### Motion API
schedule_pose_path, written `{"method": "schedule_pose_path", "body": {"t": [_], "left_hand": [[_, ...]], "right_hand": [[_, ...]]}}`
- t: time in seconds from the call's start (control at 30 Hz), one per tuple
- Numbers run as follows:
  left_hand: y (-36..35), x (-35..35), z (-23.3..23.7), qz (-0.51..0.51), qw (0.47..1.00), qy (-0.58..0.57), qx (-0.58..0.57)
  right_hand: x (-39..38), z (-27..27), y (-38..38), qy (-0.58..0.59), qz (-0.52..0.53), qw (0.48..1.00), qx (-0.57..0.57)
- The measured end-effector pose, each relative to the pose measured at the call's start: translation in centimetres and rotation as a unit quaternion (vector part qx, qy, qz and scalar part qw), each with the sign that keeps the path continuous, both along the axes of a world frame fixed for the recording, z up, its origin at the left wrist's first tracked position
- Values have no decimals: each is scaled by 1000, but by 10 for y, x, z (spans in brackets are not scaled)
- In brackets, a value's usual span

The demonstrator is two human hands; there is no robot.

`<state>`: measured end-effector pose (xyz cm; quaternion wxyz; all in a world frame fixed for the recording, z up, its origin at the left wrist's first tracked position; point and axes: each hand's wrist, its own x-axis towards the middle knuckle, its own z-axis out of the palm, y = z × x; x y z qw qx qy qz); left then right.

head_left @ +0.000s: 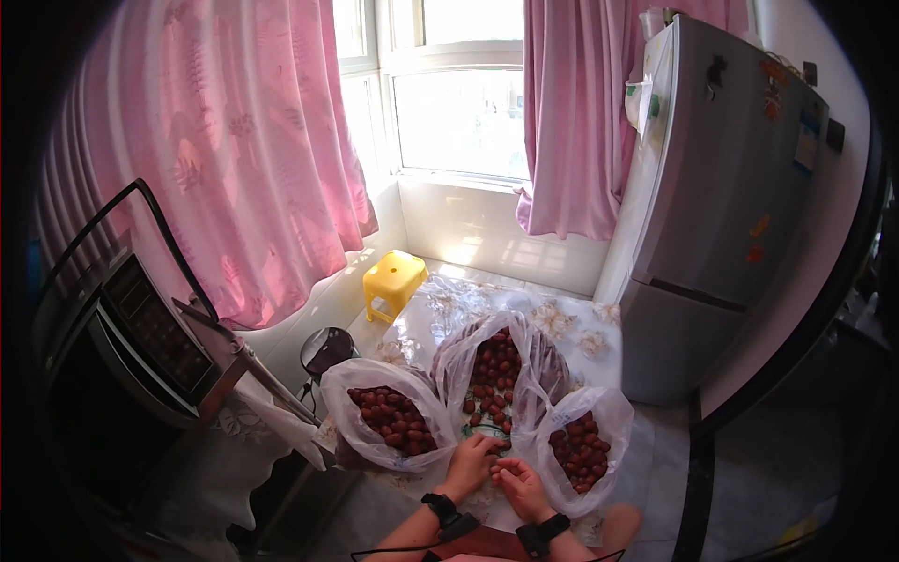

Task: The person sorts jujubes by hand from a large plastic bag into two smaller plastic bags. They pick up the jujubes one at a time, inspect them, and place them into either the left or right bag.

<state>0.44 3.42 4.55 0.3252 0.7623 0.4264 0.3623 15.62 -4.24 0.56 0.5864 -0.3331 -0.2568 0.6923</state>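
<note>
Three clear plastic bags of dark red dates stand on a floral-covered table (592, 330): a left bag (342, 379), a middle bag (449, 361) and a right bag (613, 412). My left hand (471, 464) is at the near opening of the middle bag, fingers bent over something small I cannot make out. Just to its right, my right hand (521, 487) has its fingers curled together near the fingertips of the left; what they hold, if anything, is hidden. Loose dates (492, 403) lie in the front of the middle bag. Black bands circle both wrists.
A yellow stool (394, 273) stands behind the table at the left. A dark round appliance (328, 348) sits beside the left bag. A microwave (150, 337) is at the far left, a grey refrigerator (721, 206) at the right. Pink curtains (234, 140) hang behind.
</note>
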Motion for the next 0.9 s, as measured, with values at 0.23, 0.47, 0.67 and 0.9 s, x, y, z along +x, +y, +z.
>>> {"method": "schedule_pose_path", "body": {"t": [0.23,0.47,0.67,0.9], "left_hand": [[-10,-2,-10,54,990,-117,-62],[-25,-3,-7,18,967,-204,-153],[-26,-4,-25,11,950,-249,-187],[-16,-7,-35,-11,925,-313,-215]], "right_hand": [[0,1,0,0,5,1000,3],[0,-5,-1,-3,3,1000,2],[0,-4,-1,-8,5,1000,-5],[-2,4,0,-13,-4,1000,-6]]}}
